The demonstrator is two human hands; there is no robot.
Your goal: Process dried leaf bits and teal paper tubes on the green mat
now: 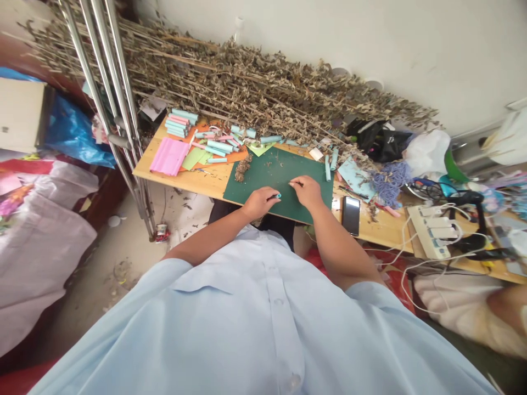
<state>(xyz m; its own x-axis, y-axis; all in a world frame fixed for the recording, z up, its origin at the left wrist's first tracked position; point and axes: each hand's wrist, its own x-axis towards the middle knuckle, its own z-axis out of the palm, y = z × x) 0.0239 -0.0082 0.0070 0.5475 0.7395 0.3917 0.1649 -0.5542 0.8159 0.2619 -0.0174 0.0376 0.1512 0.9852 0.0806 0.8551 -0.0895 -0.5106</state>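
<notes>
My left hand [260,203] is closed around a small blue paper roll [279,196], whose round open end shows past the fingertips. Just right of it, my right hand [307,190] has thumb and fingertips pinched together; whatever is between them is too small to make out. Both hands are over the front part of a green cutting mat [263,174]. A brown clump of dried plant matter [243,168] lies on the mat's left side, and dark crumbs are scattered near the back. Two blue paper rolls [328,167] stand out at the mat's right edge.
Dried leafy stalks [247,77] are heaped along the wall. Left of the mat lie pink paper [169,156] and several paper rolls [220,146]. A phone [351,215], purple yarn [390,184] and a power strip [432,233] with cables are at right. Metal poles [109,82] rise at left.
</notes>
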